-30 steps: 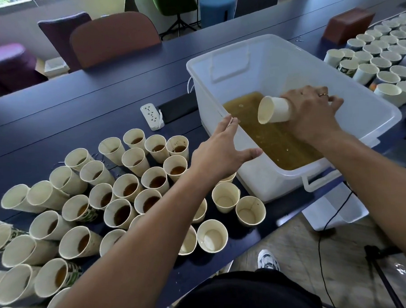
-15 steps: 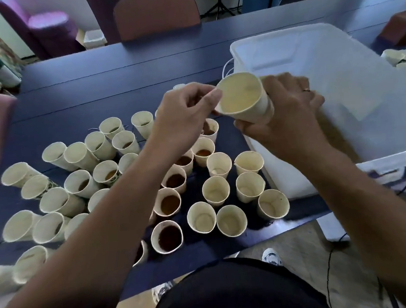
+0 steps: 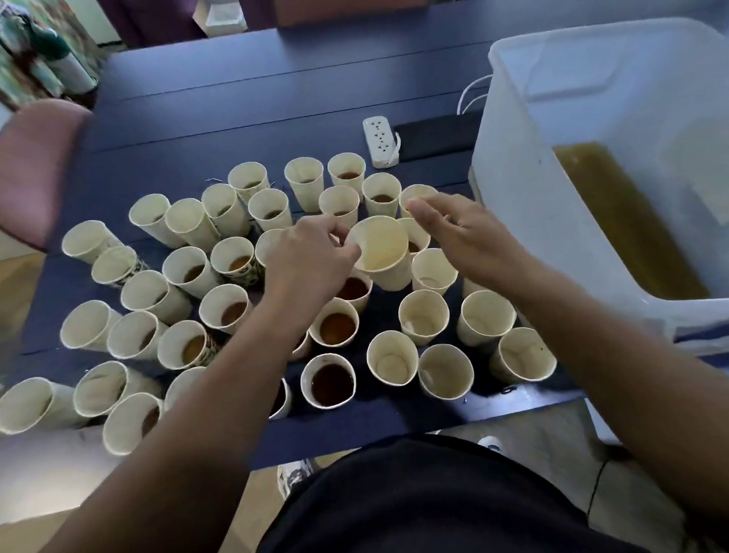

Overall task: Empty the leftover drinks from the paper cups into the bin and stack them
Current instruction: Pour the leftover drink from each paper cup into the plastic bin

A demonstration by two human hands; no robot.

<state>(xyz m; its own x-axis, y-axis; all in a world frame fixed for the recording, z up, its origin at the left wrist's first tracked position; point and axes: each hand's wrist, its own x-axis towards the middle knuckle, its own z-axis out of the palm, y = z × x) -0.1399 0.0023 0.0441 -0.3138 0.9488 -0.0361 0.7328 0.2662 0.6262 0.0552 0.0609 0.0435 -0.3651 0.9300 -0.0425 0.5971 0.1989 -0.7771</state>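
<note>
My left hand pinches the rim of an emptied paper cup and holds it upright over the crowd of cups on the dark blue table. To the cup's right my right hand hovers with its fingers spread, holding nothing. Several cups with brown drink stand below and left, such as one near the front edge. Several empty cups stand at the front right. The white plastic bin with brown liquid sits on the right.
A white power strip and a flat black object lie behind the cups, next to the bin. A pink chair stands at the table's left end. The table's front edge runs just below the nearest cups.
The emptied cup passed from my right hand to my left and moved left, away from the bin, down over the standing cups. My right hand let go and opened.
</note>
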